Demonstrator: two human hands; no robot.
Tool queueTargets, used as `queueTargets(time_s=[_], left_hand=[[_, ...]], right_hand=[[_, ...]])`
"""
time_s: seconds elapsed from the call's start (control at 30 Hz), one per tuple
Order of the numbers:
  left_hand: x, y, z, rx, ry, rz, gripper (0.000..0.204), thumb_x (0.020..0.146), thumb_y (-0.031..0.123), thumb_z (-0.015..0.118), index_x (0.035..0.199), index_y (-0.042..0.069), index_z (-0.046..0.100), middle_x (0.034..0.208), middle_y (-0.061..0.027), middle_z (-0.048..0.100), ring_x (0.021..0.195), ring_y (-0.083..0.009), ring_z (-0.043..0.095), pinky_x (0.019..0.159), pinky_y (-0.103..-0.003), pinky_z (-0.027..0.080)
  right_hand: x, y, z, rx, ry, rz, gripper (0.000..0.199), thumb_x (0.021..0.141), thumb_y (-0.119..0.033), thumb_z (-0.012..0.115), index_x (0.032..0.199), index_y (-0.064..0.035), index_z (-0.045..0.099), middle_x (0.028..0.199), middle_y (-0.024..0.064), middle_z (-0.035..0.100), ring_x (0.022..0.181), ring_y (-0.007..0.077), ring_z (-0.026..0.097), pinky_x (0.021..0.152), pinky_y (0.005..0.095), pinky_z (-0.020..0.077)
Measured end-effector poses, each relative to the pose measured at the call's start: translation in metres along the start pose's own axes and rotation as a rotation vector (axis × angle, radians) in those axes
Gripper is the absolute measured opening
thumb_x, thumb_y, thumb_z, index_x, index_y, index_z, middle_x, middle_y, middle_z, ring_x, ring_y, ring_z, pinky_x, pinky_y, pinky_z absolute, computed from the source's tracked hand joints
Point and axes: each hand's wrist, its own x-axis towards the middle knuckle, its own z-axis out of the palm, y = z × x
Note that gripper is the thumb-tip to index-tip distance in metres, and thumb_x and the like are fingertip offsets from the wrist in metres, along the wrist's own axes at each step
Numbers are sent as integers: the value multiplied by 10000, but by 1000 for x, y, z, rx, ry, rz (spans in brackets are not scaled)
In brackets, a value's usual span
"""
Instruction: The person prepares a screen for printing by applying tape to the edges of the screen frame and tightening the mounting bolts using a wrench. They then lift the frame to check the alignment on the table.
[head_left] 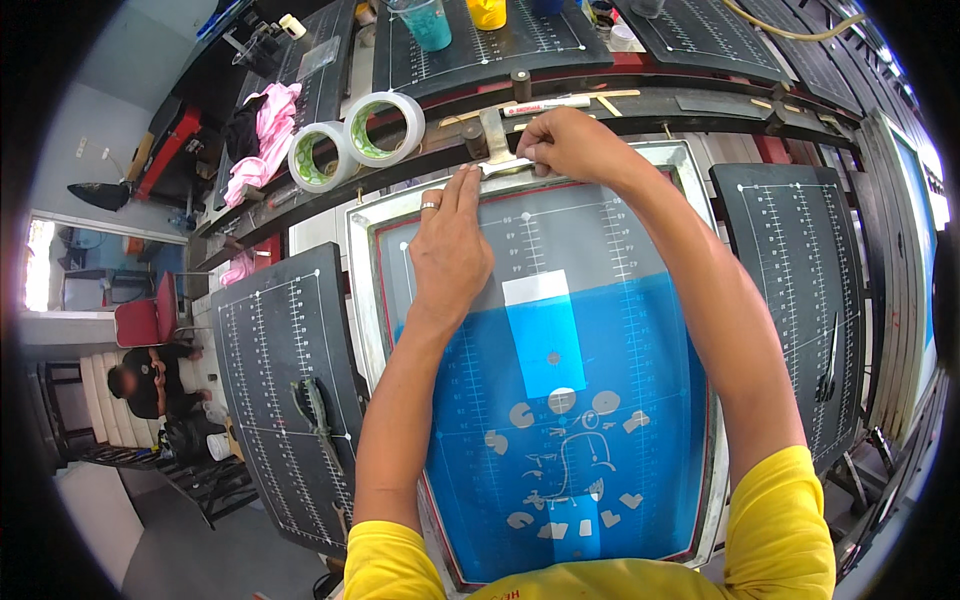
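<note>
Clamp (497, 150) sits pinched in right hand (570, 145) grip, beside left hand (450, 250).

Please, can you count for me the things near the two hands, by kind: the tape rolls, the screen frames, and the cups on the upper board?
Tape rolls: 2
Screen frame under the hands: 1
Cups: 2, one teal, one yellow
Hands on the frame's top edge: 2, left hand, right hand
Total: 7

Yellow short sleeves (780, 520) – silver ring (429, 207) on left hand (450, 250).
</note>
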Motion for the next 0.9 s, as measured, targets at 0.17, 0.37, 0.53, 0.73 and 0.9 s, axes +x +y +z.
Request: queueTargets(time_s=[0.17, 0.37, 0.53, 0.73, 0.9], left_hand=[[2, 4, -1, -16, -8, -12, 523, 832, -41, 515, 1345, 59, 518, 1342, -93, 580, 1121, -316, 563, 923, -402, 517], [0, -1, -2, -15, 3, -2, 548, 804, -46, 518, 1342, 63, 525, 1348, -90, 578, 1127, -324, 561, 926, -406, 511], [1, 2, -2, 5, -8, 20, 611, 748, -58, 556, 1349, 39, 507, 1363, -95, 566, 1140, -324, 553, 900, -396, 536], [-2, 0, 0, 52, -14, 13, 643, 728, -79, 565, 1356, 49, 502, 1384, -90, 553, 1143, -317, 549, 866, -380, 560], [0, 3, 1, 63, 6, 15, 639, 729, -99, 538, 1349, 51, 512, 1382, -81, 556, 1128, -307, 552, 847, -368, 567]], right_hand=[[8, -12, -12, -93, -100, 18, 142, 880, -89, 619, 945, 8, 700, 727, 88, 703, 646, 145, 670, 627, 311, 513], [-25, -12, 27, 284, -124, 168, 143, 917, -99, 610, 972, 32, 623, 716, 112, 699, 559, 155, 655, 516, 292, 503], [-38, -10, 80, 555, 16, 185, 139, 900, -91, 621, 933, 37, 579, 701, 130, 684, 523, 173, 624, 481, 311, 488], [-56, -16, 72, 580, 13, 269, 157, 911, -104, 600, 963, 44, 601, 758, 147, 680, 605, 219, 660, 561, 346, 504], [-51, 9, 49, 176, 216, 86, 179, 935, -131, 563, 986, 25, 634, 764, 125, 678, 677, 208, 653, 636, 337, 508]])
